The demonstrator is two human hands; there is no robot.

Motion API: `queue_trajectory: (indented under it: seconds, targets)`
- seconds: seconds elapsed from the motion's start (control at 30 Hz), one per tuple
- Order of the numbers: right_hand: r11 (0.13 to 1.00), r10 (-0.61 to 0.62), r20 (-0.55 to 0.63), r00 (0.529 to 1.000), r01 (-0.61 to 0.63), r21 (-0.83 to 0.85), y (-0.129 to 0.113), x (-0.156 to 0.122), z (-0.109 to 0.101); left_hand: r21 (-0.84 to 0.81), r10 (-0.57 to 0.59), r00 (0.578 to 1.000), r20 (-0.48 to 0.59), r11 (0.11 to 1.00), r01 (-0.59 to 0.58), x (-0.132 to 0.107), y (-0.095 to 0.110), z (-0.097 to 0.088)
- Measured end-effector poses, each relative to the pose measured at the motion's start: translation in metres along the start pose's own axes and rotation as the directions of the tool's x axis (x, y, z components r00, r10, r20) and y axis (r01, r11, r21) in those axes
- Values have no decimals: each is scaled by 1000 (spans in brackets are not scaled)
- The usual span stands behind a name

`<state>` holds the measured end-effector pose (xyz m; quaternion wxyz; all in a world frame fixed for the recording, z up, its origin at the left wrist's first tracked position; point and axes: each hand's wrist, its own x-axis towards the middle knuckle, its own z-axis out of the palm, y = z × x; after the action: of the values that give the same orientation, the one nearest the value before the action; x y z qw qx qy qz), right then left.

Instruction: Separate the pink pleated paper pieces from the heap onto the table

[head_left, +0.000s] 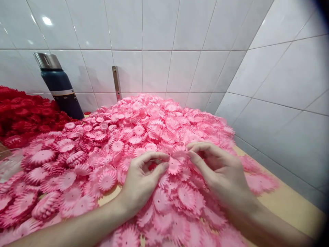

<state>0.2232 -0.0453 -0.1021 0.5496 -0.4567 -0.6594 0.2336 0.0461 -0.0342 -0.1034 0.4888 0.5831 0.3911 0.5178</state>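
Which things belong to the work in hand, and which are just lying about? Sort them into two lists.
In the work:
left hand
right hand
pink piece between them
pink pile around them

Apparently just lying about:
red pile, untouched
dark blue bottle
metal strip
clear item, cut off at left

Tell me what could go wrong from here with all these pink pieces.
The pink pieces at the fingertips of the left hand and right hand might slip and be lost in the lookalike pink heap. The red heap lies close to the pink one, so colours could mix. The dark bottle beside both heaps might tip onto them if knocked.
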Motion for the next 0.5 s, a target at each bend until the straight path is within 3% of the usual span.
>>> queue_trajectory:
  seconds: [0.07, 0.17, 0.3, 0.37, 0.5]
  targets:
    - [999, 47, 38, 998, -48, 26, 2, -1, 1, 7, 8, 1000, 8, 1000, -8, 0, 2, 0]
    - [1000, -11, 114, 993, 7, 28, 2, -4, 2, 58, -19, 999, 40, 998, 16, 0, 5, 1]
    - [999, -41, 173, 984, 40, 10, -3, -5, 1, 88, -5, 986, 166, 996, -10, 0, 3, 0]
    - [998, 40, 151, 988, -47, 44, -5, -2, -1, 59, 6, 982, 187, 998, -18, 1, 0, 0]
    - [973, 166, -30, 986, -159, 168, -4, 5, -2, 53, 41, 986, 162, 997, -50, -1, -1, 1]
